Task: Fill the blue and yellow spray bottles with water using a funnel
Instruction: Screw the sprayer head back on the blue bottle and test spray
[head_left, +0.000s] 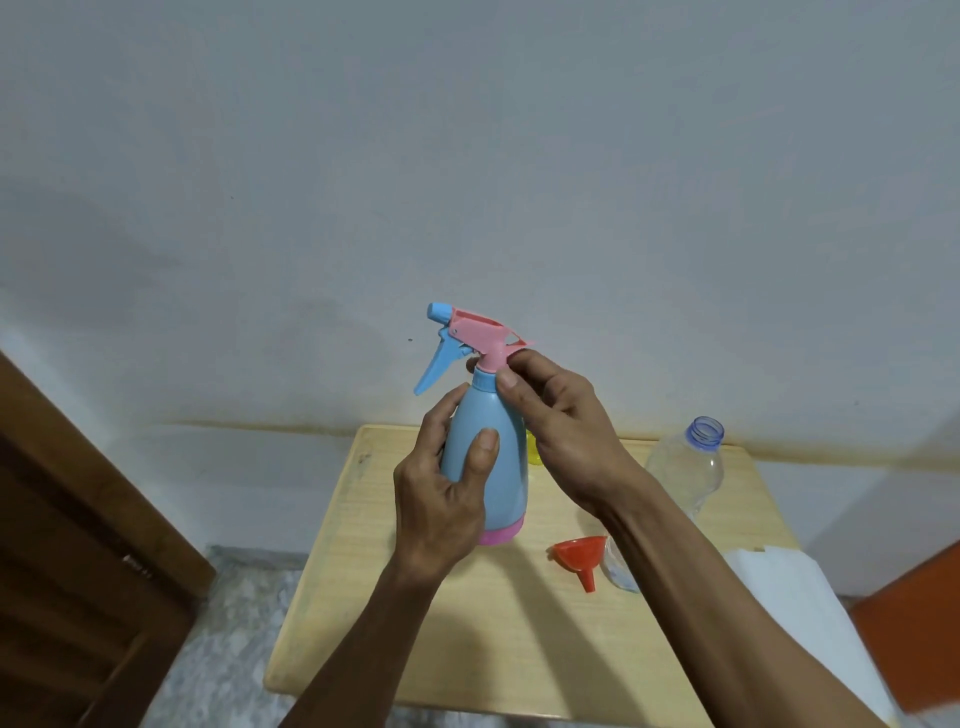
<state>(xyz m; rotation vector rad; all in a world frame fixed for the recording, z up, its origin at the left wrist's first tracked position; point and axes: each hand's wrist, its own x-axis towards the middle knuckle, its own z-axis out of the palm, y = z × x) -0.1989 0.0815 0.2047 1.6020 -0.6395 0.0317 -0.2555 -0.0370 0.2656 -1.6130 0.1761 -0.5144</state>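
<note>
Centre frame: left hand (441, 499) wraps the blue spray bottle (485, 457), held off the table (395, 623) to brace it. Right hand (556, 421) pinches the pink trigger head (480, 335) at the collar, prob. to unscrew. Funnel (579, 558) lies lower right w/ an uncapped water bottle (688, 467); yellow bottle (533, 451) mostly hidden behind.

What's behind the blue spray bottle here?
Behind the blue spray bottle, gripped by the left hand and the right hand, only a yellow sliver shows. The rest is covered, so I can't tell what it is.
</note>
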